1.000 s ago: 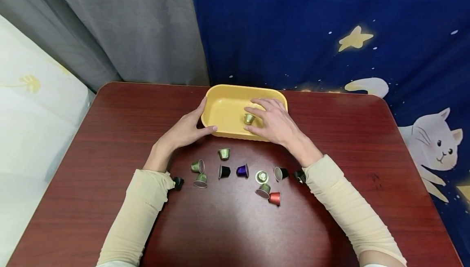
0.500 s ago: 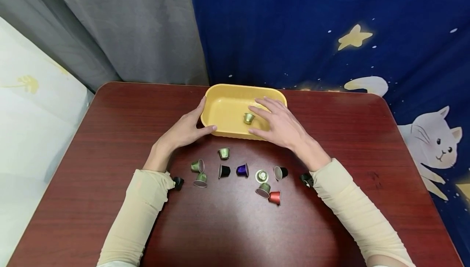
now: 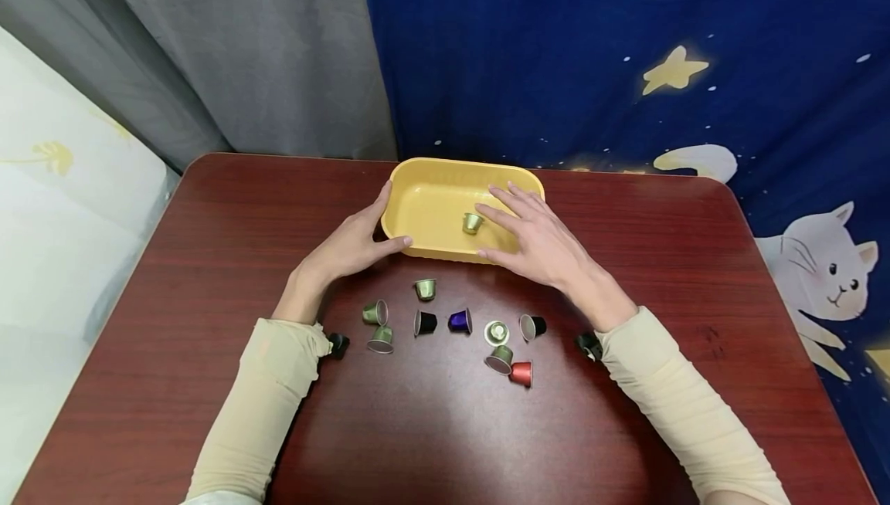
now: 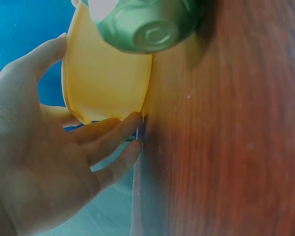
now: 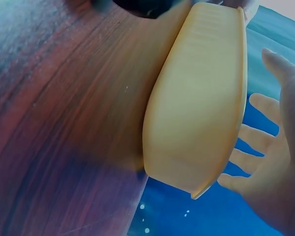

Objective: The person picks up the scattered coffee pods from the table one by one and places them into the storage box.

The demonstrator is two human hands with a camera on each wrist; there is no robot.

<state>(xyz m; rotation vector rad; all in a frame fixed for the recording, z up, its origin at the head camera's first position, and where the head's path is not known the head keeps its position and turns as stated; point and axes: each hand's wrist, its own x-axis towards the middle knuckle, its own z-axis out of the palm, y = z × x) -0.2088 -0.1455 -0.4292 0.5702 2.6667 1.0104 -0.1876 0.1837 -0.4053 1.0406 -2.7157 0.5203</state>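
A yellow plastic bin stands near the table's back edge. My left hand rests on its left end, thumb at the front rim and extended fingers along the outside, as the left wrist view shows too. Inside the bin, toward the right, lies a gold-green coffee capsule. My right hand hovers over the bin's right end, fingers spread and holding nothing; its fingertips are just right of that capsule. The right wrist view has the right hand above the rim, apart from the bin's wall.
In front of the bin, coffee capsules lie scattered: green ones, a lighter green one, black ones, a purple one and a red one. Curtains hang behind the brown table.
The right hand has drawn back to the right, away from the gold-green capsule, which stays in the bin. The left hand and the bin keep their places.
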